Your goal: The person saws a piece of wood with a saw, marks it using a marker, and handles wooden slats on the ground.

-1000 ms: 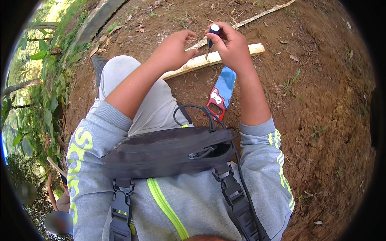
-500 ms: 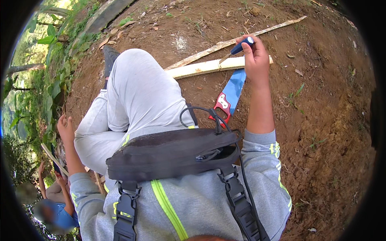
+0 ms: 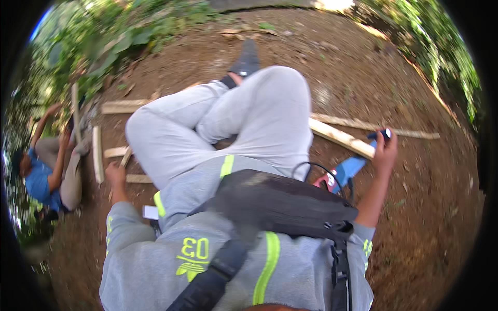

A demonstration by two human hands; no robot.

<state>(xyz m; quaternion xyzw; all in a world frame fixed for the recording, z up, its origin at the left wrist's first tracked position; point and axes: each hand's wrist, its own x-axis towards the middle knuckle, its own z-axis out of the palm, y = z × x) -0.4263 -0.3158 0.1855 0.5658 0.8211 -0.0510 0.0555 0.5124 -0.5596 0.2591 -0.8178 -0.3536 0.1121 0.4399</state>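
My right hand (image 3: 385, 151) is closed around a short hand tool with a dark blue handle (image 3: 380, 135) and a pale end cap; its tip is hidden. Just beside that hand ends a pale wooden batten (image 3: 342, 139), running out from under my bent leg. A handsaw with a blue blade (image 3: 349, 168) and a red and white handle (image 3: 326, 181) lies beneath the batten's end. On the other side, my left hand (image 3: 116, 175) is low over a thin wooden stick (image 3: 126, 156). Blur hides whether its fingers grip the stick.
A rough thin strip of wood (image 3: 384, 126) lies beyond the batten. Several wood pieces (image 3: 124, 107) are on the soil at my left. Another person in a blue shirt (image 3: 40, 179) sits at far left, near an upright stick (image 3: 75, 111). A black bag (image 3: 280, 205) crosses my lap.
The view has swung left, showing more of the other person and wood pieces. My right hand with the tool has come nearer the batten's end. My left hand has moved over the thin stick.
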